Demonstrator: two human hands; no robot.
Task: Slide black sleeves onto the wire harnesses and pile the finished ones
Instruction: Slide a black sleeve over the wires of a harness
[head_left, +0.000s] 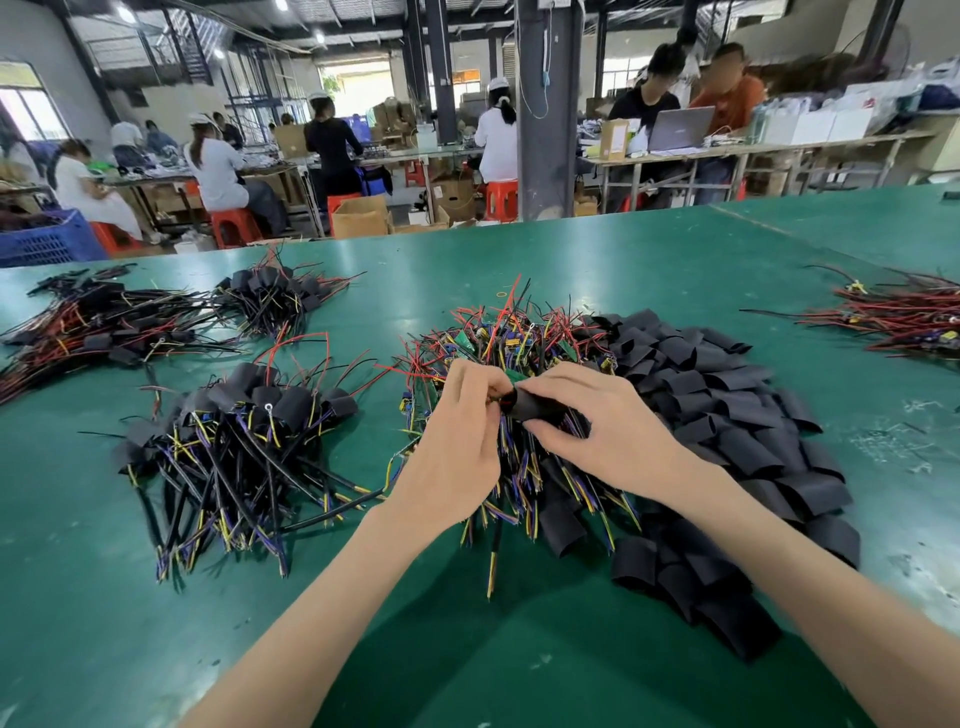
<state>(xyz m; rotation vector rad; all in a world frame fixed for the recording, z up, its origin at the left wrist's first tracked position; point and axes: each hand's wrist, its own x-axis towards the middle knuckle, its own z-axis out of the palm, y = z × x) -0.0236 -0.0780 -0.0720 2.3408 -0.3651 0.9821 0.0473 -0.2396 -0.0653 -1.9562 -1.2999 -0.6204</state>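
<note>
Head view: both hands meet above the middle of a green table (675, 270), over a heap of wires.
Left hand (457, 447): fingers curled, fingertips pinching the red and black wires of a wire harness (497, 404) right at the mouth of a sleeve.
Right hand (613, 431): thumb below and fingers on top, gripping a black sleeve (540, 405) that lies roughly level and points toward the left hand.
Wire harness: held between the two hands; a green tip shows just above the sleeve's mouth; how far it sits inside I cannot tell.
Bare harnesses (519, 338): a tangled heap of red, black, yellow and purple wires directly under and behind the hands.
Loose sleeves (727, 415): a broad heap touching the right side of that tangle, running toward the near edge.
Finished pile (244, 431): sleeved harnesses just left of the left hand, sleeve ends up, wire tails fanned toward the viewer.
Far left piles (104, 322): more sleeved harnesses, well apart from the hands.
Right edge: a bundle of red wires (904, 322).
</note>
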